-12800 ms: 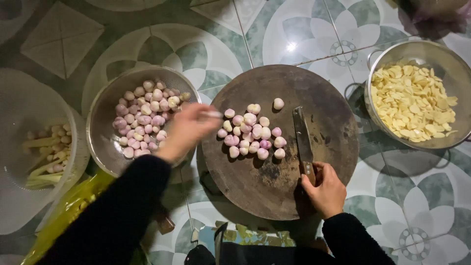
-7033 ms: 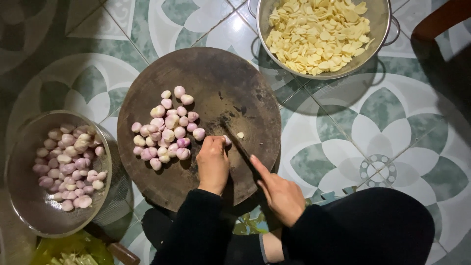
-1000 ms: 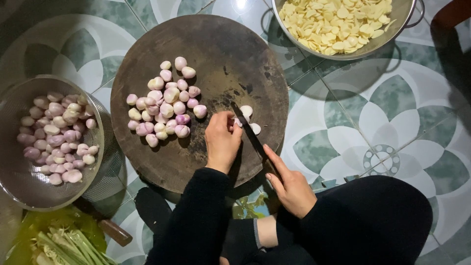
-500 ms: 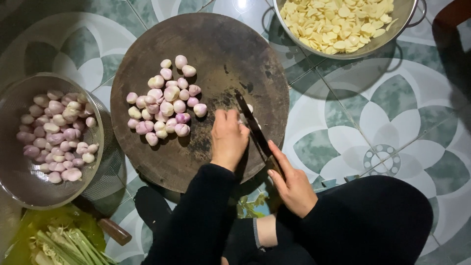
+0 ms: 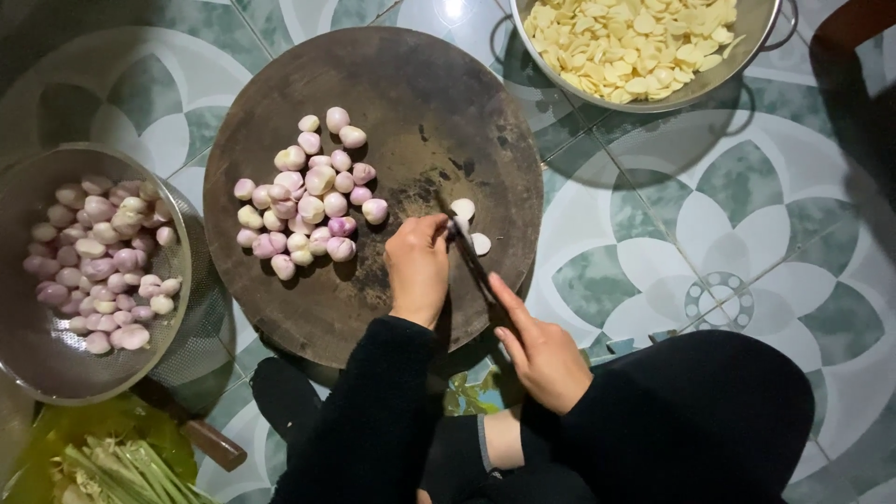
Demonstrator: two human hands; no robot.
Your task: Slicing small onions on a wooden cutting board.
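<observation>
A round dark wooden chopping board (image 5: 401,103) lies on the tiled floor. A heap of peeled pink shallots (image 5: 308,201) sits on its left half. My left hand (image 5: 417,266) presses a shallot against the board, fingertips beside the blade. My right hand (image 5: 537,350) grips the handle of a dark knife (image 5: 471,257), whose blade stands over the shallot. Two white slices (image 5: 469,227) lie just right of the blade.
A metal colander (image 5: 19,336) with more pink shallots stands at the left. A metal bowl (image 5: 644,98) of pale yellow slices is at the top right. Green stalks (image 5: 112,467) and a wooden handle (image 5: 213,446) lie at the bottom left. My dark-clothed knee fills the lower right.
Over the last second the knife has kept slicing the shallot under my left hand; cut white pieces now lie to the right of the blade. Earlier, my left hand took shallots from the colander.
</observation>
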